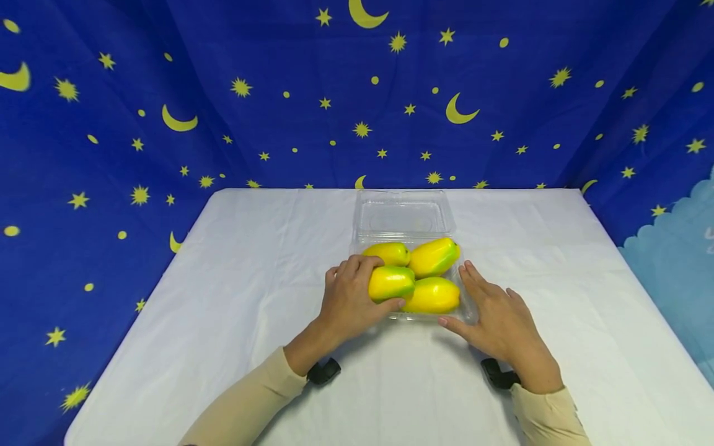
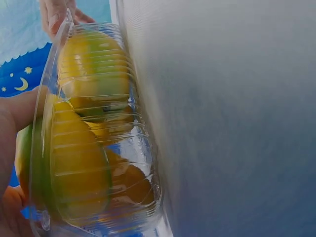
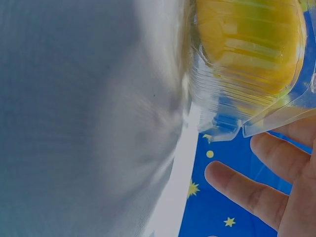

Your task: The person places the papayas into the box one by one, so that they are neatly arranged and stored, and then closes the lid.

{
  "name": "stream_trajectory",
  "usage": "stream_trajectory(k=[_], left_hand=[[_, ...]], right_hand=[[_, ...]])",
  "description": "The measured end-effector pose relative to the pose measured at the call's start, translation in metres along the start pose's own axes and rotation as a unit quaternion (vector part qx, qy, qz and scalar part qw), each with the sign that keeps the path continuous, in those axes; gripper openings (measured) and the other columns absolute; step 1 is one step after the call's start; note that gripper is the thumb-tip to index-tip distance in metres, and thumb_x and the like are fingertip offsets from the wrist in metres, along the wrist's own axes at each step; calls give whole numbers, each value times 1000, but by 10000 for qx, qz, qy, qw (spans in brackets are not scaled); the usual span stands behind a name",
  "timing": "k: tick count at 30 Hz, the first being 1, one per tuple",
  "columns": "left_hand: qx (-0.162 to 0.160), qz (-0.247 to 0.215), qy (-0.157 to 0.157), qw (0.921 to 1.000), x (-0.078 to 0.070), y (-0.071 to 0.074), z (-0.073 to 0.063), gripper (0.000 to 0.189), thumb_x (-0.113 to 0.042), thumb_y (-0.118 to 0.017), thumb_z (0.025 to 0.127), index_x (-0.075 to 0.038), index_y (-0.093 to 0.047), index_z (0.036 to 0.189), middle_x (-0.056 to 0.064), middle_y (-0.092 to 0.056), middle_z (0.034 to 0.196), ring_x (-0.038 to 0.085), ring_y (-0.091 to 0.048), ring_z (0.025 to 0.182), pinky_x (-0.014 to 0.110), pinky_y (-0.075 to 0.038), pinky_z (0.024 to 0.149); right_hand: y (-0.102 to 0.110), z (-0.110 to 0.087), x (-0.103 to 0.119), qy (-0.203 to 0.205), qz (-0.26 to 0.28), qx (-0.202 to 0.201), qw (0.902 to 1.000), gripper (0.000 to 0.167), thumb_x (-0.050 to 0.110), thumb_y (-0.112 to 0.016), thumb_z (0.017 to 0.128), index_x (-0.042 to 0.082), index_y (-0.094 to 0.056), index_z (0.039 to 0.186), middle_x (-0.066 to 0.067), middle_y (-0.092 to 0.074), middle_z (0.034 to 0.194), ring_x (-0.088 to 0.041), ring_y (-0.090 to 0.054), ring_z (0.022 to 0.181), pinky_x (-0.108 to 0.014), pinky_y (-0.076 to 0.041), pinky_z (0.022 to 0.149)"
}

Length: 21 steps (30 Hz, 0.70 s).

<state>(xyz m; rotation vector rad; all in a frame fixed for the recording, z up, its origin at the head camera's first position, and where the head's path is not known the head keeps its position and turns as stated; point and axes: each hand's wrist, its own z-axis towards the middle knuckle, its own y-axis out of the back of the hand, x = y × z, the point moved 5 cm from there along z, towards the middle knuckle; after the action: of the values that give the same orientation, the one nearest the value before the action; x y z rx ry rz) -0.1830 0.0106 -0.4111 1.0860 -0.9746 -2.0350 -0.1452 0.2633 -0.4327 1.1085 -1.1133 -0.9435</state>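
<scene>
A clear plastic clamshell box [image 1: 468,310] lies on the table with its lid [image 1: 404,214] folded back, away from me. Several yellow-green mangoes sit in its base, among them a front-right mango [image 1: 434,296] and a back-right mango [image 1: 432,257]. My left hand [image 1: 348,300] grips the front-left mango [image 1: 393,282], thumb on the near side and fingers over the far side; this mango sits higher than its neighbour. At the right end of the box, my right hand [image 1: 499,319] has its fingers extended along the rim. Ribbed box walls show mangoes [image 2: 81,163] through them in the left wrist view.
A white cloth covers the table [image 1: 268,248]. Behind it and at the sides hangs a blue curtain [image 1: 312,74] with yellow moons and stars. Black wrist devices [image 1: 325,371] sit under both wrists, at the sleeve cuffs.
</scene>
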Motion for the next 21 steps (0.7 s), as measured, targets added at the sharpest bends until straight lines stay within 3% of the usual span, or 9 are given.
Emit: stream_trajectory(k=[9, 21], left_hand=[[224, 33, 189, 9996, 4, -1, 1, 76, -70, -76, 71, -22, -55, 126, 1, -58, 120, 20, -57, 107, 48, -40, 93], [363, 126, 145, 9992, 4, -2, 2, 79, -72, -73, 73, -22, -54, 132, 3, -57, 124, 20, -57, 110, 49, -39, 97]], right_hand=[[0, 0, -1, -30, 93, 38, 9999, 108, 84, -49, 83, 11, -26, 159, -7, -26, 166, -43, -49, 135, -74, -34, 103], [0, 0, -1, -80, 163, 61, 9998, 107, 80, -54, 83, 13, -22, 160, -7, -24, 166, -43, -48, 137, -74, -32, 105]])
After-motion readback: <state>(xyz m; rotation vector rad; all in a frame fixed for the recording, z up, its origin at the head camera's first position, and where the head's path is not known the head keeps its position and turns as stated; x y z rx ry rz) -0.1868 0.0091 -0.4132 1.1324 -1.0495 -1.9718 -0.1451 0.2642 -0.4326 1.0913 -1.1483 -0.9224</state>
